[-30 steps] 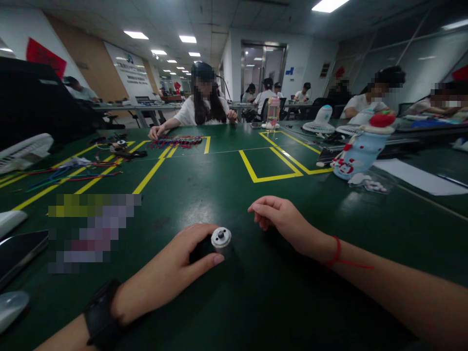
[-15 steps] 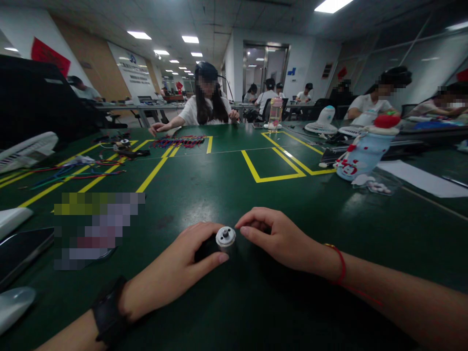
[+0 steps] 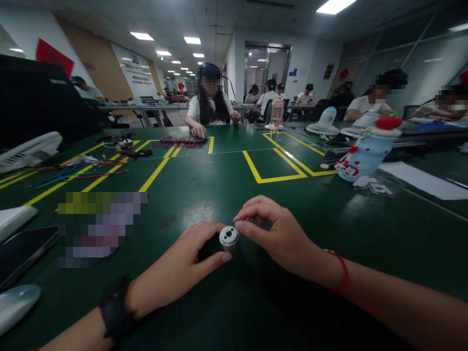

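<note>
Right hand point(image 3: 283, 236) has closed in, fingertips pinching the small motor point(image 3: 228, 239) that left hand point(image 3: 183, 265) grips; bench point(image 3: 226, 180) open beyond

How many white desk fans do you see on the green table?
3. One white fan lies at the far left edge, and two more are at the far right, in front of a seated person. Others may be hidden.
</note>
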{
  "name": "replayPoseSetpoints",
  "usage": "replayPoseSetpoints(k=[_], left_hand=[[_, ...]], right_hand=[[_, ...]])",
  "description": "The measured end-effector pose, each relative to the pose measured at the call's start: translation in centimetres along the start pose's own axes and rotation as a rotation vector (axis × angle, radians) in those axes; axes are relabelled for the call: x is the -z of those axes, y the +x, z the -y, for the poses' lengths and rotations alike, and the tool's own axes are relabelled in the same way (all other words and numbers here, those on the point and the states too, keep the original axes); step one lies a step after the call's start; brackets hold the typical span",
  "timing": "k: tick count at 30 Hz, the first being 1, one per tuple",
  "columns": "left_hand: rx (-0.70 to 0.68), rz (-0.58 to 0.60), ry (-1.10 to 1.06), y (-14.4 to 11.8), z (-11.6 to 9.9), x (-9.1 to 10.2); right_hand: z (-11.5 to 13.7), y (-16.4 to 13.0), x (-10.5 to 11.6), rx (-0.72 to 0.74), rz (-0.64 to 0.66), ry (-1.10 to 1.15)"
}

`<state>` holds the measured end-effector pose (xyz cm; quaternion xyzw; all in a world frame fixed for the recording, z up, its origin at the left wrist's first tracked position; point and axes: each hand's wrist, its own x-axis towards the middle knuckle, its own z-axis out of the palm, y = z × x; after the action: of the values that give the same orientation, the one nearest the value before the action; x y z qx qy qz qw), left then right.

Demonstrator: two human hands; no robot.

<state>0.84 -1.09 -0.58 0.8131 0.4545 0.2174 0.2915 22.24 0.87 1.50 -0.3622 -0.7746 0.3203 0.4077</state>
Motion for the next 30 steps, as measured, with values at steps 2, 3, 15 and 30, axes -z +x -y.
replayPoseSetpoints(k=[2,3,15,30], left_hand=[[-0.003,-0.002,0.0,-0.1,-0.1,0.1],[-0.003,-0.005,0.001,-0.1,-0.2,0.2],[0.007,-0.046,0.042,-0.4,-0.3,0.2],[0.007,-0.03,0.023,-0.4,-0.4,0.4]], right_hand=[[-0.4,0.0,0.9,-0.012,0.014,-0.019],[-0.6,0.0,1.4,-0.018,0.047,-0.037],[-3.2,0.5,3.9,0.075,0.537,-0.219],[-3.5,1.1,4.6,-0.108,0.506,-0.077]])
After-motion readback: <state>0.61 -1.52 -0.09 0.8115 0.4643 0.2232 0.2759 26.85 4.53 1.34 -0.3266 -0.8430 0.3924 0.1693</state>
